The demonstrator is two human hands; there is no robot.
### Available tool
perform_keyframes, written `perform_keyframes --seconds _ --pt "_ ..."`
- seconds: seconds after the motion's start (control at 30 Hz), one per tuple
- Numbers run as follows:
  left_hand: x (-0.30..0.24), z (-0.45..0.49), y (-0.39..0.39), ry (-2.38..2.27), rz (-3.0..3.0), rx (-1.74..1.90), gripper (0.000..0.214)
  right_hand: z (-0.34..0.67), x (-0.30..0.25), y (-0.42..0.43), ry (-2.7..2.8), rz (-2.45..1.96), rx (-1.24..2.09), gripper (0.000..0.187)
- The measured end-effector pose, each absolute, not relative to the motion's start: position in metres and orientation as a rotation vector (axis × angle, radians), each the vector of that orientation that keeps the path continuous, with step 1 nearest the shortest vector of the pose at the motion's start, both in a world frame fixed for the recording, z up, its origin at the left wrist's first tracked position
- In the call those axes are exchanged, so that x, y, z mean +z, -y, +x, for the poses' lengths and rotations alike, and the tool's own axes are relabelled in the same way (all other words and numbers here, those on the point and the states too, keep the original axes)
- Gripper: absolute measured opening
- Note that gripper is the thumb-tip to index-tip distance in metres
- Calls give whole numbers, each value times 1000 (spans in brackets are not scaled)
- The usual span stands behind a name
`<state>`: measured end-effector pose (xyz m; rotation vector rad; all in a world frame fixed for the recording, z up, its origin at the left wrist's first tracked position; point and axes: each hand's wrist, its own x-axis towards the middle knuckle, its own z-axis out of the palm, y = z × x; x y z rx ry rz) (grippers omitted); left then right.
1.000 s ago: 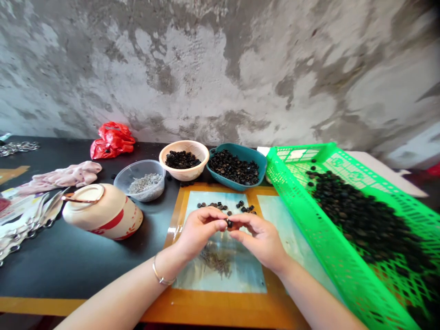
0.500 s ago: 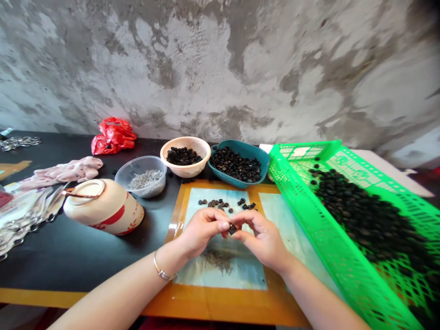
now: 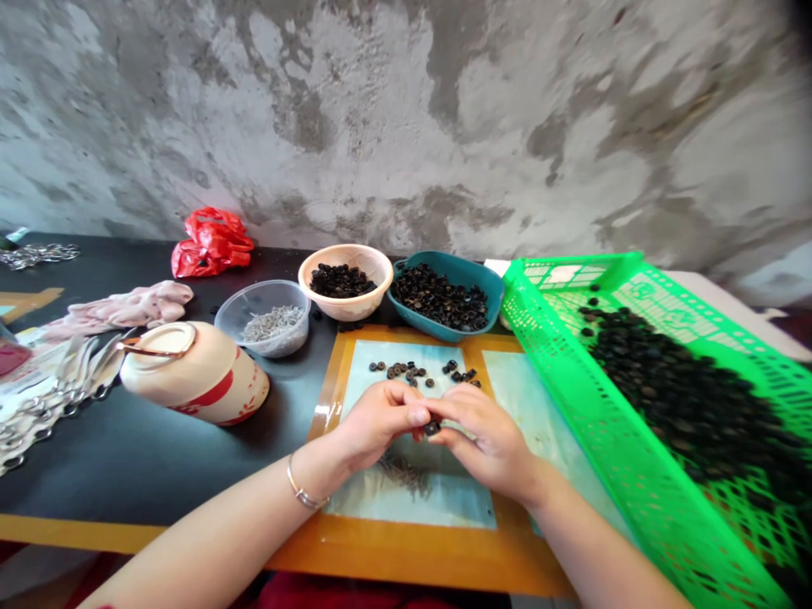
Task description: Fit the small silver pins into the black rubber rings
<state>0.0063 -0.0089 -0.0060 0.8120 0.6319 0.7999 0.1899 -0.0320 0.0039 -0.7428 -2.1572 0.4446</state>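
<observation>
My left hand [image 3: 379, 425] and my right hand [image 3: 483, 436] meet over a pale mat [image 3: 437, 499] on the table, fingers pinched together. Between the fingertips sits a small black ring-shaped part [image 3: 432, 428], held by both hands. A thin bracelet [image 3: 303, 495] circles my left wrist. Several loose black rings [image 3: 419, 373] lie on the mat just beyond the hands. A small heap of thin grey pins [image 3: 403, 469] lies on the mat under the hands.
A beige bowl [image 3: 346, 285] and a teal tray [image 3: 447, 300] hold black rings; a clear tub [image 3: 265, 319] holds grey pins. A green crate [image 3: 647, 397] of black parts tilts at the right. A tipped cream jar [image 3: 194, 372], pink cloth [image 3: 123, 306] and red bag [image 3: 212, 243] lie left.
The hands stay pinched together on the small black part, shifting slightly toward me; the fingers have closed a little tighter around it. The view has tilted a bit.
</observation>
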Motion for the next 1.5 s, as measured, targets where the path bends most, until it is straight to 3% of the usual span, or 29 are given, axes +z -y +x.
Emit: perform_keyframes --seconds 0.87,1.17,1.5 --pt "-8 6 10 -605 873 718 38 188 6 36 2101 -715 396 20" --pt "-8 6 14 -626 1079 946 63 186 7 36 1992 -748 427 12" --pt "-1 4 22 -678 1560 953 37 187 2 40 1920 -818 665 12"
